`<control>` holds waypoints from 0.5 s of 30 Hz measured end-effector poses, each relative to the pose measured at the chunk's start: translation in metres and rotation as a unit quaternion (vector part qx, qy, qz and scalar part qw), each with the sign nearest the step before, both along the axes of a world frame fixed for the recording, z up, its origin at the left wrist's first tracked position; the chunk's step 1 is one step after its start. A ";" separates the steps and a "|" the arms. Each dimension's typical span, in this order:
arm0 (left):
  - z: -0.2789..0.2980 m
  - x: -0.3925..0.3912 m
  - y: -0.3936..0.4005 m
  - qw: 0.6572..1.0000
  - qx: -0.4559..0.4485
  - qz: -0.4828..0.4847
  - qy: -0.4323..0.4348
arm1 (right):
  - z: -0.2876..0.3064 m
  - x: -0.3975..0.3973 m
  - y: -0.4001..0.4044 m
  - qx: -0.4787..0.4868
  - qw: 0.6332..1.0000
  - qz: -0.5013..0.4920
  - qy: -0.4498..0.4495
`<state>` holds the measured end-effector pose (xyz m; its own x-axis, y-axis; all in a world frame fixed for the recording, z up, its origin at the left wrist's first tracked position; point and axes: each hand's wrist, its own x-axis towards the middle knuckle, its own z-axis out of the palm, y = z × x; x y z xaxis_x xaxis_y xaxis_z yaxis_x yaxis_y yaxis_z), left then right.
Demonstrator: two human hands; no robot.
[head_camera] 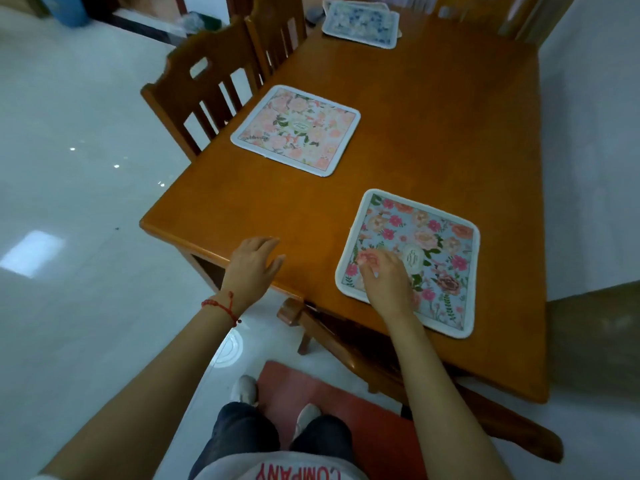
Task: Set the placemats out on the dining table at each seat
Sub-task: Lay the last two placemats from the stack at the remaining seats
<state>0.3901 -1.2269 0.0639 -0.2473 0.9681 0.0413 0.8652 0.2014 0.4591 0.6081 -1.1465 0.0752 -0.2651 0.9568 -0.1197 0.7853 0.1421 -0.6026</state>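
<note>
A blue placemat with pink and red flowers (436, 237) lies flat near the table's front edge. My right hand (384, 278) rests on its near left part, fingers spread flat. My left hand (252, 265) hovers at the front edge of the wooden dining table (433, 126), fingers relaxed and holding nothing. A pale pink floral placemat (298, 129) lies at the left side seat. A small stack of blue-patterned placemats (362, 24) sits at the far end.
Two wooden chairs (207, 84) stand along the table's left side. Another chair with a red cushion (346, 403) is tucked under the front edge by my legs. Pale tiled floor (69, 202) lies to the left, a white wall to the right.
</note>
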 end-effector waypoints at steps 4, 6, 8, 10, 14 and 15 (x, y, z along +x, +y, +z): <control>0.001 -0.038 -0.029 0.998 -0.004 0.051 0.030 | 0.011 -0.046 -0.004 0.011 0.998 0.067 -0.019; -0.001 -0.062 -0.045 0.996 -0.005 0.079 0.037 | 0.015 -0.076 -0.006 0.019 0.994 0.104 -0.027; -0.004 -0.089 -0.063 0.994 0.001 0.101 0.044 | 0.019 -0.109 -0.011 0.017 0.991 0.133 -0.027; -0.008 -0.118 -0.082 0.992 -0.001 0.120 0.050 | 0.022 -0.143 -0.019 0.017 0.988 0.152 -0.025; -0.014 -0.179 -0.121 0.984 -0.015 0.168 0.050 | 0.023 -0.219 -0.043 0.015 0.982 0.187 -0.035; -0.017 -0.194 -0.131 0.983 -0.014 0.177 0.047 | 0.022 -0.238 -0.051 0.014 0.980 0.196 -0.038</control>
<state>0.1962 -1.3579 0.0474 -0.5654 0.8230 0.0551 0.7767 0.5087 0.3713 0.3700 -1.1976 0.0969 -0.6038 0.7866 -0.1290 0.7098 0.4568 -0.5362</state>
